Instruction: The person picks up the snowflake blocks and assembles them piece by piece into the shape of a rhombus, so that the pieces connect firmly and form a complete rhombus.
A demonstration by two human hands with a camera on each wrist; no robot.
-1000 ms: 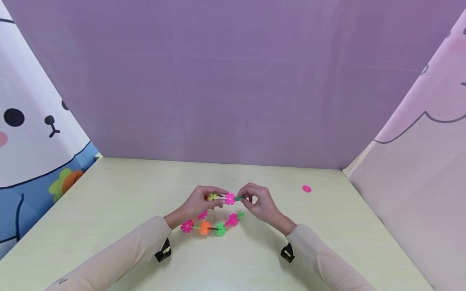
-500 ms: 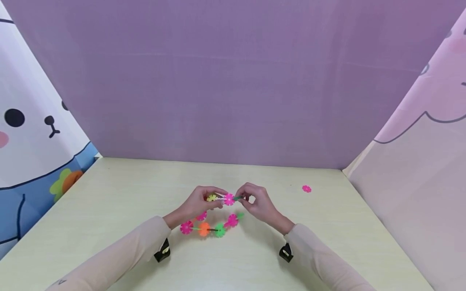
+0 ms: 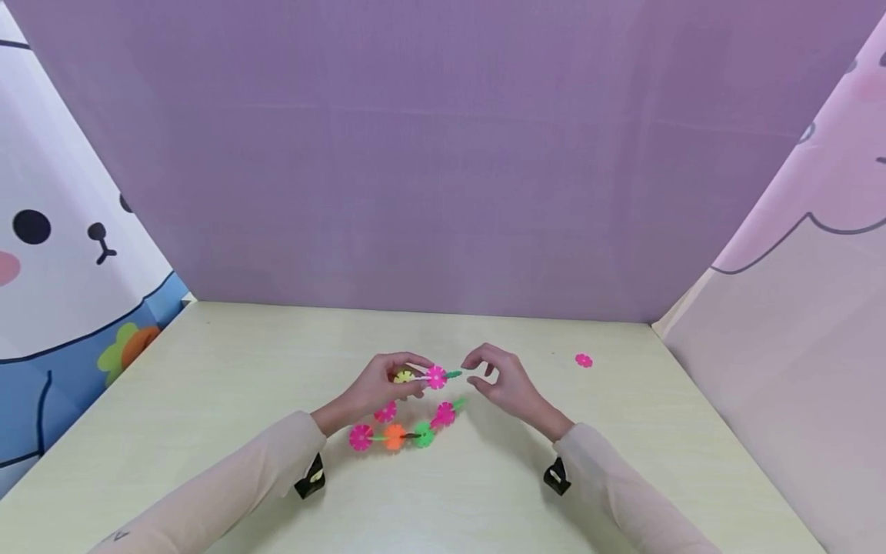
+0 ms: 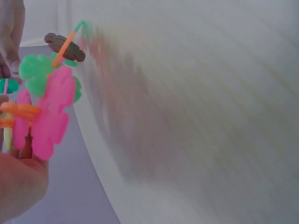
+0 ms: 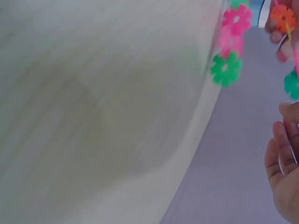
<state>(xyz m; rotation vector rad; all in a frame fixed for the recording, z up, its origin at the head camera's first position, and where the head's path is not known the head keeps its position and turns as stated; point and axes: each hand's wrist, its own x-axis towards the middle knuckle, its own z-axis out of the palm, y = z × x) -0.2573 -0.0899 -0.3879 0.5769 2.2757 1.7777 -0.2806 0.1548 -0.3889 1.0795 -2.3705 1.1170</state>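
My left hand (image 3: 379, 386) pinches a chain of flower-shaped plastic linking discs (image 3: 394, 437) between thumb and fingers. Held beside the fingertips are a yellow disc (image 3: 404, 376) and a pink disc (image 3: 436, 377). From the pink one a dark green disc (image 3: 453, 375) sticks out edge-on to the right. The rest of the chain, in pink, orange, brown and green, curves below the hand to a light green end disc (image 5: 225, 69). Just right of the dark green disc is my right hand (image 3: 508, 385), thumb and forefinger apart, holding nothing. The left palm partly hides the chain.
A loose pink flower disc (image 3: 584, 360) lies on the pale wooden table (image 3: 664, 462) at the back right. A purple panel (image 3: 443, 154) rises along the table's far edge. Cartoon-printed cloths stand at the left and right.
My right fingers have let go of the dark green disc, parted and drawn back slightly to the right. The left hand stays in place; the hanging part of the chain has swung slightly.
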